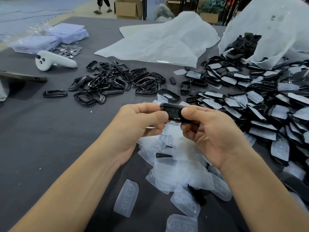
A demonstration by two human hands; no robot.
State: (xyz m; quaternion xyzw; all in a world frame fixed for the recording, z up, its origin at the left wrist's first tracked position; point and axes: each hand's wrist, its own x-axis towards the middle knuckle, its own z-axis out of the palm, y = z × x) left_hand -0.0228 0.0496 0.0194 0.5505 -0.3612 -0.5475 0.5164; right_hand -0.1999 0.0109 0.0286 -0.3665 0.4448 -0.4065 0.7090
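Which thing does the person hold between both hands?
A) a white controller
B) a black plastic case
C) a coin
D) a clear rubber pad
B: the left hand and the right hand both pinch a black plastic case by its ends.

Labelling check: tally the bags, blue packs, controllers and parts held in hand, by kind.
White bags: 2
Blue packs: 2
White controller: 1
Black shell, held by left hand and right hand: 1
Total: 6

Glossy black plastic shell (173, 113)
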